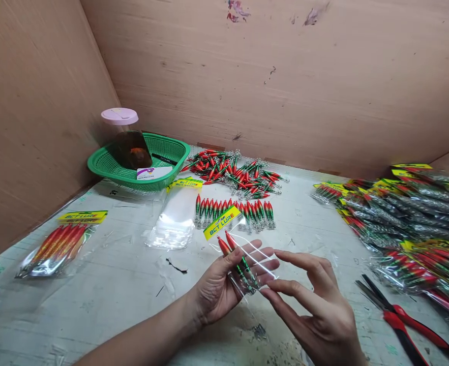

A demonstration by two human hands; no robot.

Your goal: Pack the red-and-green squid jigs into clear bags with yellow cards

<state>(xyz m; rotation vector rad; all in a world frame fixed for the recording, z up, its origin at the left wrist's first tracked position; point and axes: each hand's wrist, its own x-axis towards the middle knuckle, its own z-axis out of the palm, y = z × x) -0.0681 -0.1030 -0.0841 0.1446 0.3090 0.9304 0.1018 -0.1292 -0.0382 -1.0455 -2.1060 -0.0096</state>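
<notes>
My left hand (224,282) holds a clear plastic bag with a yellow "BCT LURE" header (221,222), its thumb pressed over the front. Inside the bag lie two red-and-green fishing lures (243,264), red tips toward the header and hooks toward me. At the bag's lower right edge is my right hand (311,305), thumb and index finger pinched on the plastic near the hooks. Just beyond the hands a row of similar lures (260,213) lies side by side. Left of that row rests a stack of unfilled header bags (173,218).
A heap of loose lures (228,170) lies by the back wall. The green basket (174,147) holds a lidded cup (130,147). Packed lure bags (392,218) pile up at right, near red-handled scissors (403,317). One bag of red-and-gold lures (58,246) lies at left.
</notes>
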